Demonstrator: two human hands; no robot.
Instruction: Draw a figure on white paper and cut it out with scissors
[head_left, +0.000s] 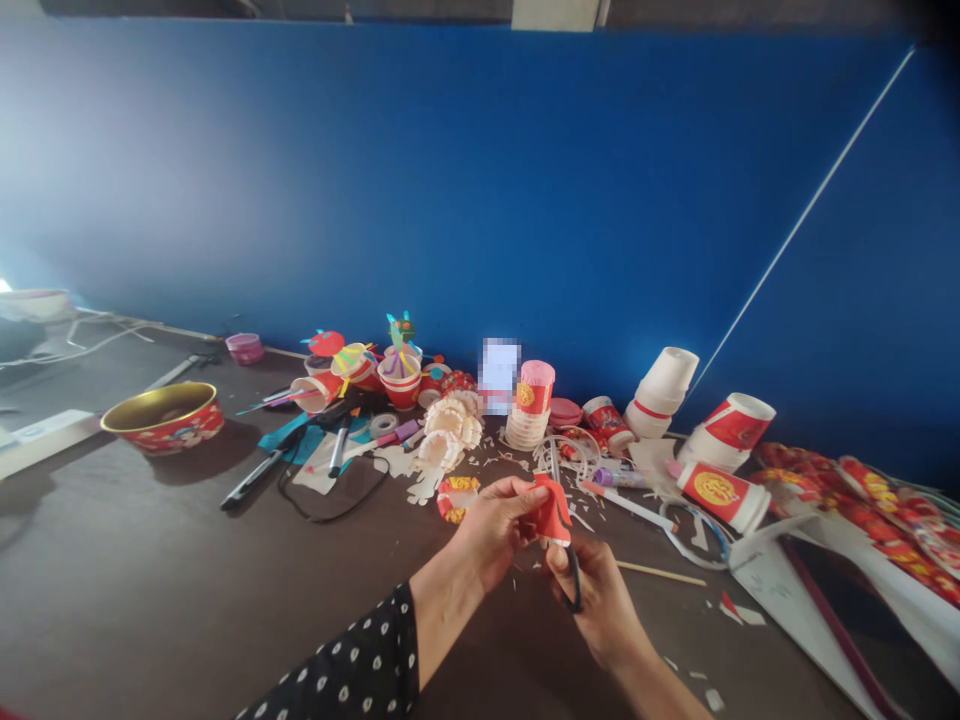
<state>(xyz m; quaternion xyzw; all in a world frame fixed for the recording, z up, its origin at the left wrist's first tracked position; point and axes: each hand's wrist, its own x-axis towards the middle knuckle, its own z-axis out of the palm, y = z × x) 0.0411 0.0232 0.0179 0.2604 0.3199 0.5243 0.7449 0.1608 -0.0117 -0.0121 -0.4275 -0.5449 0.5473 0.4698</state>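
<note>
In the head view, my left hand [491,530] pinches a piece of red paper [553,512] by its left side. My right hand [592,590] is closed around the black handles of scissors [574,580]. The metal blades point up and away, partly behind the red paper, so I cannot tell how far apart they are. Just beyond my left hand lies a red and yellow patterned cup piece [457,498]. Small paper scraps [581,518] are scattered around both hands.
Stacked paper cups [664,385], a toppled red cup [724,497] and a phone [862,620] stand or lie to the right. Markers [339,447], decorated cups [400,380] and a gold-lined bowl [165,420] are on the left. A blue partition [480,200] closes the back.
</note>
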